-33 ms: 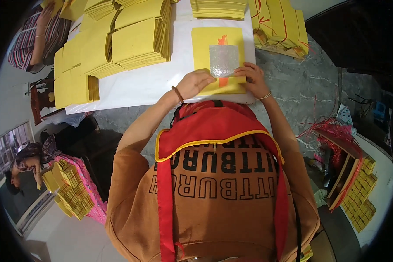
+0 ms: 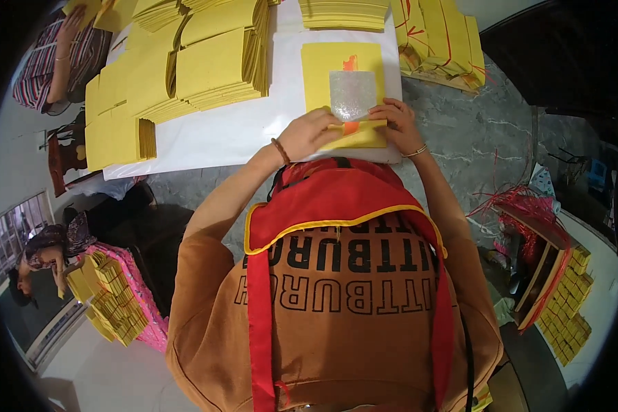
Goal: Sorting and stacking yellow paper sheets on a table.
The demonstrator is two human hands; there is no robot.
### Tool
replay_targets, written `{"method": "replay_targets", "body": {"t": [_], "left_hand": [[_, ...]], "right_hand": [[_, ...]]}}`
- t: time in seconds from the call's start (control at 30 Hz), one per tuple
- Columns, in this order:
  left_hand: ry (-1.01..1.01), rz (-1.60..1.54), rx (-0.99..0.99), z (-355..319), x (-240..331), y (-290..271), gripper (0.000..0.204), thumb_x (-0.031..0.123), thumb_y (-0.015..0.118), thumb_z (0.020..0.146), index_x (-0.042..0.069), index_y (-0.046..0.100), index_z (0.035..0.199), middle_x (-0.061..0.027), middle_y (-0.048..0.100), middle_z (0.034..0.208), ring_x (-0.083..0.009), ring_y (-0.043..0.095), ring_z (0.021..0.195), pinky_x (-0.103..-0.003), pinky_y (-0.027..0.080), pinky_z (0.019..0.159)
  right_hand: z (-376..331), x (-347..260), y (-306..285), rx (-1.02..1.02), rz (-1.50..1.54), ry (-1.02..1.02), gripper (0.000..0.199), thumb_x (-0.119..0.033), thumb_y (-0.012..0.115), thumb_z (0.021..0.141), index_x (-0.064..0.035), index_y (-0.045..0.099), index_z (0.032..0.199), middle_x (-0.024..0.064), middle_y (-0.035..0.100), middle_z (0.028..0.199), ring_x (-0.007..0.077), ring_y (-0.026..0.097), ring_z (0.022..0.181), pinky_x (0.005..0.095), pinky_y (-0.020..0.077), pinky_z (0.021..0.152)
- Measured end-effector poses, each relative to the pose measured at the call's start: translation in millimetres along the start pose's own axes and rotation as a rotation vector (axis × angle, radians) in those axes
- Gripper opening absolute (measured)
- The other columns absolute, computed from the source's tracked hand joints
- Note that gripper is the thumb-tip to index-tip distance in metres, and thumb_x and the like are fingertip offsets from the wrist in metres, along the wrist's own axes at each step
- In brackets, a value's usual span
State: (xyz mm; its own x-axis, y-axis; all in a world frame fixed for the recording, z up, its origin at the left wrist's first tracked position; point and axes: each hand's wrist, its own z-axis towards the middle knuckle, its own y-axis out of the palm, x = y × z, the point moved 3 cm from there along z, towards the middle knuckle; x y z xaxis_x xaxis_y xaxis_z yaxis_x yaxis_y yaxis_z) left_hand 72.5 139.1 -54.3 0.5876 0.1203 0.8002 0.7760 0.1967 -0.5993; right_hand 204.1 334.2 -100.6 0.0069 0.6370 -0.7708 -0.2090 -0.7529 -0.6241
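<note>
Near the right front of the white-covered table lies a yellow paper sheet [image 2: 316,75] with a silvery square [image 2: 353,93] on its middle. Orange-red patches show above and below the square. My left hand [image 2: 310,130] has its fingers bent on the sheet's near left part, by the lower orange patch. At the near right edge, my right hand [image 2: 398,123] pinches the paper with curled fingers. Between both hands, a strip of the yellow paper looks raised or folded along the square's near side. The fingertips partly hide it.
Stacks of folded yellow paper [image 2: 213,65] cover the table's left, with another stack [image 2: 343,15] at the far edge. Red-tied yellow bundles [image 2: 439,41] stand beyond the right edge. A person in striped clothing [image 2: 38,69] works at far left; another bends near a pink-covered table [image 2: 141,302].
My left hand has shifted slightly, its fingers a little higher and further over the paper. The near strip now covers part of the lower orange patch. My right hand has barely moved.
</note>
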Motion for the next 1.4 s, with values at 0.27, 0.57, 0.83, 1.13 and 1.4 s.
{"method": "replay_targets", "body": {"t": [0.27,0.57,0.83,1.13,1.4], "left_hand": [[0.305,0.634,-0.104,-5.1,10.8,9.3,0.052,0.015,0.064,0.073,0.015,0.051,0.123,-0.0096,0.049,0.121,-0.026,0.051,0.091,-0.035,0.045,0.082],[0.354,0.459,-0.129,3.0,9.2,1.6,0.054,0.021,0.07,0.068,0.014,0.054,0.119,-0.0085,0.05,0.117,-0.0237,0.049,0.088,-0.032,0.044,0.081],[0.153,0.124,0.167,1.7,2.4,-6.6,0.013,0.01,0.052,0.085,0.003,0.052,0.095,-0.0173,0.054,0.106,-0.0311,0.058,0.081,-0.039,0.048,0.073],[-0.006,0.085,0.21,-9.0,7.8,-28.5,0.039,0.015,0.058,0.084,0.004,0.048,0.119,-0.019,0.051,0.117,-0.0349,0.051,0.103,-0.041,0.041,0.086],[0.209,0.6,0.296,-7.4,-9.3,-23.5,0.043,0.007,0.057,0.07,0.014,0.06,0.112,-0.0065,0.056,0.113,-0.0246,0.05,0.105,-0.037,0.037,0.087]], "right_hand": [[2.8,-1.7,-0.3,0.021,0.009,0.016,0.019,-0.027,0.063,0.079,-0.0189,0.067,0.097,-0.0077,0.062,0.106,0.0201,0.045,0.116,0.0378,0.0208,0.099],[0.7,1.7,-1.4,-0.011,0.0,0.06,0.022,-0.028,0.062,0.08,-0.0183,0.066,0.099,-0.0088,0.061,0.109,0.0187,0.041,0.119,0.038,0.0194,0.099],[0.3,-4.6,-7.5,0.025,0.107,0.051,0.027,-0.027,0.066,0.076,-0.013,0.066,0.099,0.0033,0.059,0.111,0.0222,0.043,0.117,0.0393,0.0232,0.1],[0.1,19.2,6.4,0.079,0.193,0.211,0.028,-0.031,0.063,0.079,-0.0103,0.065,0.099,0.0083,0.056,0.113,0.0203,0.044,0.112,0.0348,0.024,0.096],[2.2,4.9,-10.8,0.084,0.244,-0.097,0.027,-0.017,0.067,0.077,-0.011,0.064,0.103,0.0091,0.055,0.118,0.0264,0.05,0.109,0.0379,0.0364,0.094]]}}
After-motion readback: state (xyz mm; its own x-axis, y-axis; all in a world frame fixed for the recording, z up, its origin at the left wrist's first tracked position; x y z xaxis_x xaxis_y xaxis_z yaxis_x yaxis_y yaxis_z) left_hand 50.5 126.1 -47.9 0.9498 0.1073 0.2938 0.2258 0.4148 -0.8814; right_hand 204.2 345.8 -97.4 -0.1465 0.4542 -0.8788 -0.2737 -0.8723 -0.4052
